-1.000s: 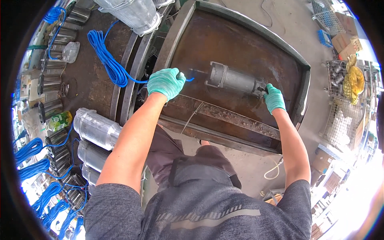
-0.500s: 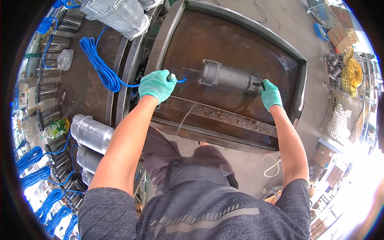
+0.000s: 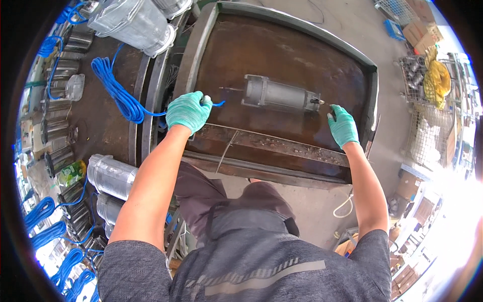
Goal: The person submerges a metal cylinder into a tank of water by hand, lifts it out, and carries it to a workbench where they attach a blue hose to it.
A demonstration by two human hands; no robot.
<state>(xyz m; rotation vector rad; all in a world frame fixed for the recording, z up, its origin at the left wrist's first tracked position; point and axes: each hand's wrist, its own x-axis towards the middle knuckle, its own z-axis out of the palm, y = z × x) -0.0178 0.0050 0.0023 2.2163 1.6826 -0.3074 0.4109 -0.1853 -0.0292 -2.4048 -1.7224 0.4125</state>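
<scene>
My left hand [image 3: 188, 111], in a green glove, is closed around a blue cable [image 3: 218, 104] near the left rim of a brown metal tank [image 3: 282, 40]. A short end of the cable pokes out to the right of my fist. From the fist's other side the cable runs back to a blue coil [image 3: 118, 93]. A grey cylindrical motor [image 3: 282, 94] lies on its side in the tank, in what looks like water. Just right of its small end fitting [image 3: 317, 101], my gloved right hand [image 3: 343, 126] is open and apart from it, thumb and fingers separated.
A bagged metal housing [image 3: 133, 22] stands at the upper left. Wrapped cylinders [image 3: 111, 176] and several blue cable coils [image 3: 39, 211] are on the left. A perforated metal bar [image 3: 282, 143] crosses the tank's near side. Wire baskets [image 3: 427, 126] stand at the right.
My right hand has let go of the motor's end fitting and drawn back slightly, fingers parting. My left hand keeps its hold on the blue cable. The whole view has shifted a little.
</scene>
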